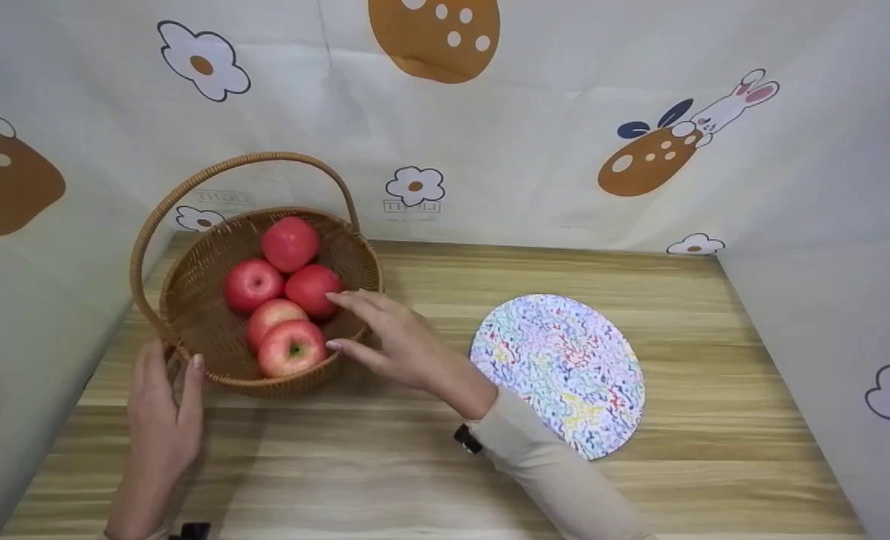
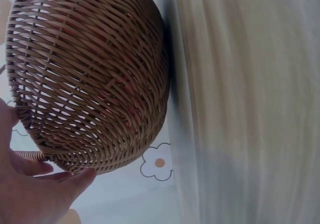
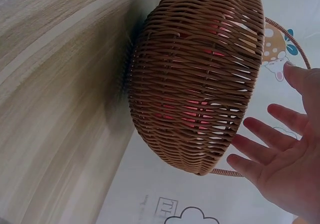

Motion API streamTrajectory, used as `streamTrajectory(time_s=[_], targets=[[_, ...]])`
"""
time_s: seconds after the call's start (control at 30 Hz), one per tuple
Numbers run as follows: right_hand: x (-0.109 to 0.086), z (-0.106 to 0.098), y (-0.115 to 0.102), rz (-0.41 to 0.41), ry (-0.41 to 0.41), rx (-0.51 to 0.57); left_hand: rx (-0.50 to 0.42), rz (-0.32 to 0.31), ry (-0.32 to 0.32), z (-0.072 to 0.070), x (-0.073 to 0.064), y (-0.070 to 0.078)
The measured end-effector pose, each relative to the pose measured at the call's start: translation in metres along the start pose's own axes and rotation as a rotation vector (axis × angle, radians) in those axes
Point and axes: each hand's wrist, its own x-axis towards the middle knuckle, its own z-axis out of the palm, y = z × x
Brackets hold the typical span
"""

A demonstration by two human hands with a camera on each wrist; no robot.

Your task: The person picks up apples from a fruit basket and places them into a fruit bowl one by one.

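Note:
A brown wicker basket (image 1: pixel 212 330) with a tall arched handle (image 1: pixel 141 240) stands tilted toward the camera at the left. Several red apples (image 1: pixel 293 349) lie inside it, some with yellowish patches. My left hand (image 1: pixel 163 409) grips the basket's front-left edge at the handle's foot; the left wrist view shows the thumb and fingers around the wicker there. Over the front-right rim, my right hand (image 1: pixel 404 345) reaches in beside the apples with fingers spread. In the right wrist view, that hand (image 3: pixel 285 159) is open with nothing held, close to the rim.
A round mat (image 1: pixel 557 367) with a multicoloured squiggle pattern lies on the wood-grain table (image 1: pixel 700 375), to the right of the basket, partly under the right sleeve (image 1: pixel 542 465). Pale sheeting (image 1: pixel 535 150) printed with flowers and rabbits encloses the table's back and sides.

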Motion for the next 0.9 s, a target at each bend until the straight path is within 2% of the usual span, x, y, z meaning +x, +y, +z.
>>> streamTrajectory(time_s=[0.2,0.33,0.57,0.9], targets=[[0.007,0.001,-0.003,-0.019,-0.015,-0.011,0.019,0.013,-0.023,-0.001,0.002,-0.004],[0.012,0.003,-0.006,-0.02,-0.041,-0.011,0.012,0.018,-0.017,0.0,0.003,-0.007],[0.022,0.009,-0.009,-0.077,-0.09,0.033,-0.01,0.052,0.042,0.004,0.004,-0.009],[0.035,0.01,-0.009,-0.079,-0.17,0.043,-0.072,0.1,0.113,0.013,0.006,-0.01]])
